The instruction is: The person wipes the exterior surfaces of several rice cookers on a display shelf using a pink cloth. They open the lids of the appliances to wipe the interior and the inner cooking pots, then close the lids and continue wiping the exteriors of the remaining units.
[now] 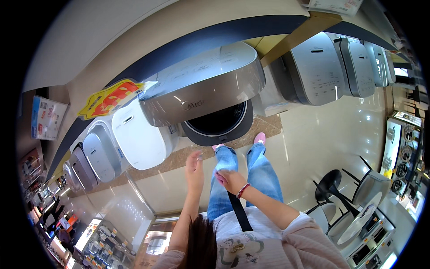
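My left hand [195,162] is raised in front of the shelf, its fingers loosely apart and nothing visible in them. It is nearest to a large silver-grey countertop appliance [201,95], which has a glossy front and a dark round glassy part [217,120] low down. A white rice cooker [141,134] stands just left of that appliance. Beside my left hand, my right hand [233,182] is closed in front of my body, with a red bracelet at the wrist. A small pink thing [221,178] shows at its fingers; I cannot make out its kind.
Several silver cookers [318,67] line the curved shelf on both sides. A yellow and red sign [109,98] and a price card [48,117] stick out at the left. Behind me at the right are chairs [371,186] and a round white table [359,223].
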A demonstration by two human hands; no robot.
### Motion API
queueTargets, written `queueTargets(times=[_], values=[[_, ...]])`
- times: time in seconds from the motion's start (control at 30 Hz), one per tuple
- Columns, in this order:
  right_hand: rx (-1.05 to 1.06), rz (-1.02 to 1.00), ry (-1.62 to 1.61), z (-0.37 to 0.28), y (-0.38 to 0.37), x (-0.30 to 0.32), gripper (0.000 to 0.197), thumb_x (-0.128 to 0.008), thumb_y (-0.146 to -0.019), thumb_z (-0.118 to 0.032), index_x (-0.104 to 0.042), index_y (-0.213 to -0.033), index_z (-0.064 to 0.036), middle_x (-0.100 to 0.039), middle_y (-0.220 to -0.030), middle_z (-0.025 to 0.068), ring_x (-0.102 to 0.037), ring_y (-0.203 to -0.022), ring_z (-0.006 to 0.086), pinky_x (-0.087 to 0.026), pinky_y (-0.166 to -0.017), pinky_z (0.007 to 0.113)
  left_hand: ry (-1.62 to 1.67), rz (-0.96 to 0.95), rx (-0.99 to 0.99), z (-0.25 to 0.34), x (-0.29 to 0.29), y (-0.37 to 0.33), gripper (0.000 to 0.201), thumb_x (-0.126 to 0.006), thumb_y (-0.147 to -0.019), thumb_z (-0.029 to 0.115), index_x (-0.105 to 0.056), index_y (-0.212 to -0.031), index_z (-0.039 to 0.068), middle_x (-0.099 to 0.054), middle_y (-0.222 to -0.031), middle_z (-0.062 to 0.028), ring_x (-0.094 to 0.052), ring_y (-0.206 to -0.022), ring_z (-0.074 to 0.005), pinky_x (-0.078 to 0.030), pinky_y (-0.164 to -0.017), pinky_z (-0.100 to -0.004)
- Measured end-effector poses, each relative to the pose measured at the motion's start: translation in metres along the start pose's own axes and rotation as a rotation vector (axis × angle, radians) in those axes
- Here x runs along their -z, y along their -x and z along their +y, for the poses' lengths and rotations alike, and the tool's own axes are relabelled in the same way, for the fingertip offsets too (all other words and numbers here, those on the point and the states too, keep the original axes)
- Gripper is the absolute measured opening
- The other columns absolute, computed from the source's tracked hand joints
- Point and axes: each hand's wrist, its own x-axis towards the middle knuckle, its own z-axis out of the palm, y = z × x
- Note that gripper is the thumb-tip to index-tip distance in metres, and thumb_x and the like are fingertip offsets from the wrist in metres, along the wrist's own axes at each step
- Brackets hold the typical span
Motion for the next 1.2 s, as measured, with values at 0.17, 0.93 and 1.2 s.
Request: queueTargets(times=[0.17, 0.93, 1.2], values=[[-0.109, 0.091, -0.177, 0.009, 0.011, -0.007, 0.03, -0.052, -0.076, -0.008, -0.056, -0.105, -0.0033, -0.06, -0.092, 0.0193, -0.057, -0.087, 0.0364, -0.046, -0.076, 0.04, -0.26, -0.204, 0.2, -0.036, 0.009, 0.008, 0.03, -0.048, -0.089, 0.017, -0.05, -0.115, 0.004, -0.056, -0.103, -0.0066, -0.053, -0.097, -0.0136, -0.042, -0.079, -0.0234], [-0.139, 0.087, -0.498, 0.026, 0.049, 0.056, 0.034, -0.052, -0.081, -0.016, -0.056, -0.11, -0.0007, -0.062, -0.094, 0.0177, -0.06, -0.085, 0.0294, -0.047, -0.075, 0.035, -0.488, 0.399, -0.285, 0.034, -0.016, -0.014, 0.043, -0.048, -0.079, 0.008, -0.047, -0.122, 0.003, -0.049, -0.1, -0.0156, -0.052, -0.088, -0.0243, -0.043, -0.078, -0.0306], [-0.191, 0.124, -0.45, 0.08, 0.089, 0.075, 0.028, -0.051, -0.083, -0.012, -0.058, -0.107, 0.0006, -0.063, -0.09, 0.0166, -0.062, -0.079, 0.0221, -0.048, -0.071, 0.03, -0.977, 0.467, -0.253, -0.005, -0.072, -0.033, 0.058, -0.05, -0.079, 0.011, -0.031, -0.134, 0.004, -0.04, -0.113, -0.0249, -0.046, -0.099, -0.0391, -0.039, -0.086, -0.0406]])
